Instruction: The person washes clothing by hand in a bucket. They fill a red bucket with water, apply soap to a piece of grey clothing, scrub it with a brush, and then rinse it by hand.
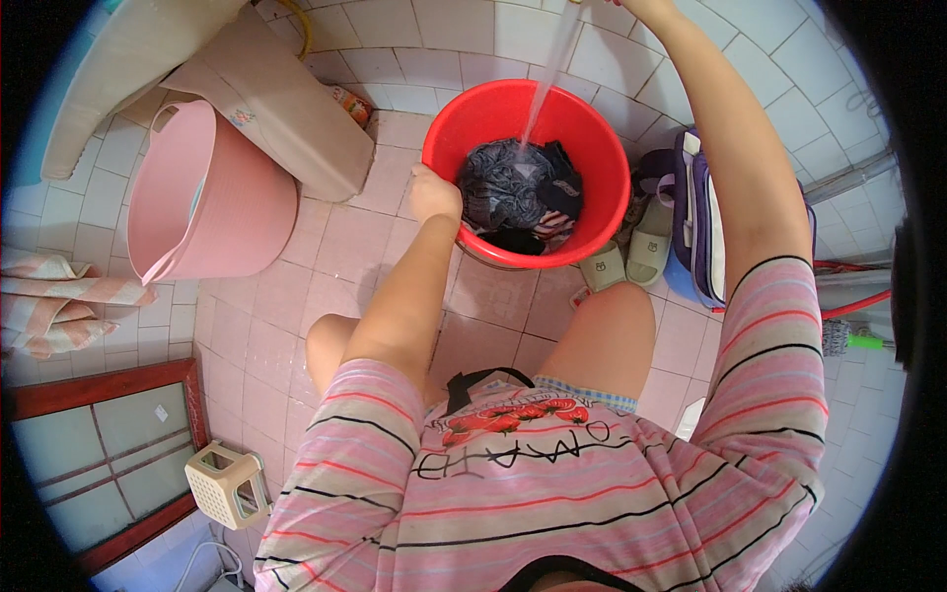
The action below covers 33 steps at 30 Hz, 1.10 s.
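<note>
My left hand is closed on the left rim of a round red basin. In the basin lies a heap of dark clothes, with a grey-blue crumpled piece uppermost and some striped cloth beside it. A stream of water falls from above onto the clothes. My right arm stretches up to the top edge, where my right hand is mostly cut off, close to the top of the stream. What its fingers do is hidden.
A pink tub stands at left beside a beige pedestal. Pale green slippers and a purple-and-white bag are right of the basin. A beige stool is at lower left, and a striped towel hangs above it.
</note>
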Tool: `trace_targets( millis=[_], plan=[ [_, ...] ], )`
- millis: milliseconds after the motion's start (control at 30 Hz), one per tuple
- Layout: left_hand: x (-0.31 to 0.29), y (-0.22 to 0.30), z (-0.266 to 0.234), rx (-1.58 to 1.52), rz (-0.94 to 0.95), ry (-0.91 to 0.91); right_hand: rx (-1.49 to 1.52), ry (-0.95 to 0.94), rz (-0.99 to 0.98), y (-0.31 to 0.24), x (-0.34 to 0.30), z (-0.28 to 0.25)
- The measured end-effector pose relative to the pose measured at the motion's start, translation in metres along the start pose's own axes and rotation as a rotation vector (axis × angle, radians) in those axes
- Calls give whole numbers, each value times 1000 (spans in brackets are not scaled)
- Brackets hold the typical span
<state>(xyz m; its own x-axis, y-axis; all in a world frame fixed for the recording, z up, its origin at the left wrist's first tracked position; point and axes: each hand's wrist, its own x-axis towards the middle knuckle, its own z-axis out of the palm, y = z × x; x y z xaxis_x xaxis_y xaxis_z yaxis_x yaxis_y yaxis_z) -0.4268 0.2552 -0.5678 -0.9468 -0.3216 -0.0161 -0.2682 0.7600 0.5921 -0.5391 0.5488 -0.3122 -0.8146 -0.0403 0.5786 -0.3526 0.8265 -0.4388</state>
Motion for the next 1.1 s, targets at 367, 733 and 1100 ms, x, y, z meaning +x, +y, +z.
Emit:
trace_targets(
  millis=[367, 733, 1100],
  plan=[
    [1, -1, -2, 12, 5, 8, 70, -31, 32, 1, -1, 0],
    [-1, 1, -5, 2, -9, -7, 95, -48, 58, 7, 0, 1],
    [0, -1, -3, -7, 8, -1, 139, -82, 89, 10, 1, 0]
  ],
)
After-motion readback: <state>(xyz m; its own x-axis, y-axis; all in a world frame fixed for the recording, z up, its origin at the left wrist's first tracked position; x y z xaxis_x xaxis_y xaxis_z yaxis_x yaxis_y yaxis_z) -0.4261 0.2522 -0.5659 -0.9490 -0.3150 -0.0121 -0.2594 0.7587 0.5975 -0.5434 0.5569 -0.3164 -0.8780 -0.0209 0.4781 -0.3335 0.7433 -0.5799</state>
